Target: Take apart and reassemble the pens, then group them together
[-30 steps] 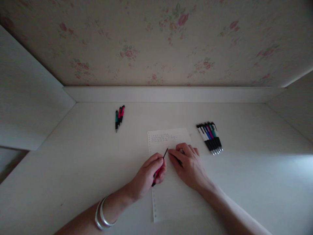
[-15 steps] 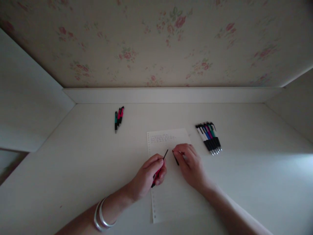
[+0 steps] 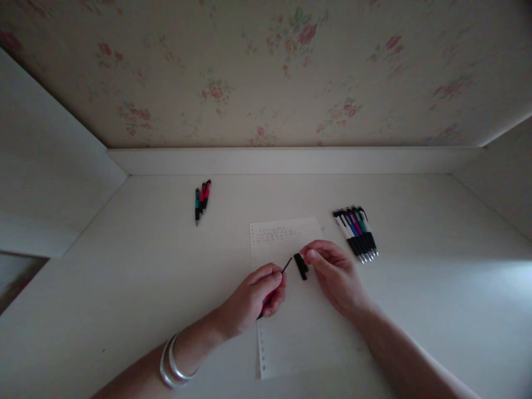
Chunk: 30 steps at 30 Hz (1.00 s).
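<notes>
My left hand [image 3: 261, 291] is closed around a pink pen [image 3: 268, 299], whose thin dark refill [image 3: 287, 265] sticks out bare toward the upper right. Right beside that refill tip, black pen pieces [image 3: 300, 267] lie side by side on a sheet of paper [image 3: 286, 343] with a punched left edge. My right hand [image 3: 332, 272] hovers just right of those pieces, thumb and index finger pinched together. Anything between these fingertips is too small to make out. Lines of handwriting run across the top of the sheet.
Several pens [image 3: 356, 234] with white, blue, purple and green barrels lie in a row at the right. Three more pens [image 3: 202, 200], one green and two pink, rest at the back left. A low white ledge [image 3: 282, 162] and a flowered wall bound the white desk [image 3: 124, 277].
My right hand has drawn back slightly to the right from the black piece, and the black pieces now lie uncovered. The left hand with the pen has shifted a little rightward.
</notes>
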### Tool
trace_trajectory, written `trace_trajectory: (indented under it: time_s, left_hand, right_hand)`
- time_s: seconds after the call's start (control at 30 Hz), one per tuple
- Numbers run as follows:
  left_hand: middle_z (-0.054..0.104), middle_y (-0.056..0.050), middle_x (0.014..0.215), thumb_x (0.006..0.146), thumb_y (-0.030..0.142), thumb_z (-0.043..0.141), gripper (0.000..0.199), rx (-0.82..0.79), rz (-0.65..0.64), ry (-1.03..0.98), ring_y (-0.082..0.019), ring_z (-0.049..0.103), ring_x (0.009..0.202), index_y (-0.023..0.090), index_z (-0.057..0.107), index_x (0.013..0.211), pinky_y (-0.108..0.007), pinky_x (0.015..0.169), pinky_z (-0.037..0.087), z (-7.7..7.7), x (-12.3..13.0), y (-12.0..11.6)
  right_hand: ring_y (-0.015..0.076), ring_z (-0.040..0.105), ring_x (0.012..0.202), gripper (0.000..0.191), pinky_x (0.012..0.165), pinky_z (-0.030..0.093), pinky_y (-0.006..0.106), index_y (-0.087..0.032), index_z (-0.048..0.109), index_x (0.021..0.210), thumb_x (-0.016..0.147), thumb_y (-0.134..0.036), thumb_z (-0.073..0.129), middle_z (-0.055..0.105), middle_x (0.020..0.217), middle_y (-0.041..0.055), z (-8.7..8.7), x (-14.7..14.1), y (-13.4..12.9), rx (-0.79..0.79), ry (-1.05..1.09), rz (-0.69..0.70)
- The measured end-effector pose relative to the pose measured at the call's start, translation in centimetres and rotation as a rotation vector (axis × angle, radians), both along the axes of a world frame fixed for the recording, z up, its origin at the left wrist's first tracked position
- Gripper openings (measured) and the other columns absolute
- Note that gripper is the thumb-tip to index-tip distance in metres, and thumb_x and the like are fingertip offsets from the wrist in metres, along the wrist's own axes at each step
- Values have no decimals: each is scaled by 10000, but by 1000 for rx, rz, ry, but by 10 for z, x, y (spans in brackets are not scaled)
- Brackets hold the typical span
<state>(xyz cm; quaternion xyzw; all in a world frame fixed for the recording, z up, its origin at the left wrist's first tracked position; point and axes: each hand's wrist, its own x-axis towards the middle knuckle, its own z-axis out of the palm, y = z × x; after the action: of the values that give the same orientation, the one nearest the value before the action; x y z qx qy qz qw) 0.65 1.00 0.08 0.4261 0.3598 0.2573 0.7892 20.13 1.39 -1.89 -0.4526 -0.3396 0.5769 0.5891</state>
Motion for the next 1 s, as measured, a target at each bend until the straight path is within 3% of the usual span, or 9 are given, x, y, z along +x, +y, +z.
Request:
trace_trajectory:
  time_s: [0.13,0.33,0.73,1.0]
  left_hand:
    - [443,58,591,974,367,417,235,3,-42,17,-81,317,476,165,526,924,-220,447,239,2,-1,-1]
    - [447,54,625,983,354,411,246,38,-70,21,-86,314,502,157,549,1031,-220,457,248,4,0,-2]
    - [445,49,635,984,344,422,217,2,-71,7,-82,315,509,164,538,956,-225,461,225,4,1,-1]
    - [434,57,618,985,352,440,218,14,-57,-15,-79,304,495,162,544,956,-223,452,216,1,1,-1]
  right_hand:
    - [73,692,707,160,673,547,149,-258,746,835,721,-292,853,784,856,-10,9,-1,1,-96,193,65]
    - [91,715,732,155,692,572,174,-237,738,863,753,-293,833,791,906,14,9,-3,0,-109,227,131]
    - [88,684,743,119,683,533,184,-245,717,895,812,-294,786,785,909,3,0,0,-4,-29,86,185]
    - [115,723,746,289,767,564,251,-257,652,1067,810,-260,783,790,793,-6,5,-5,-7,25,-9,288]
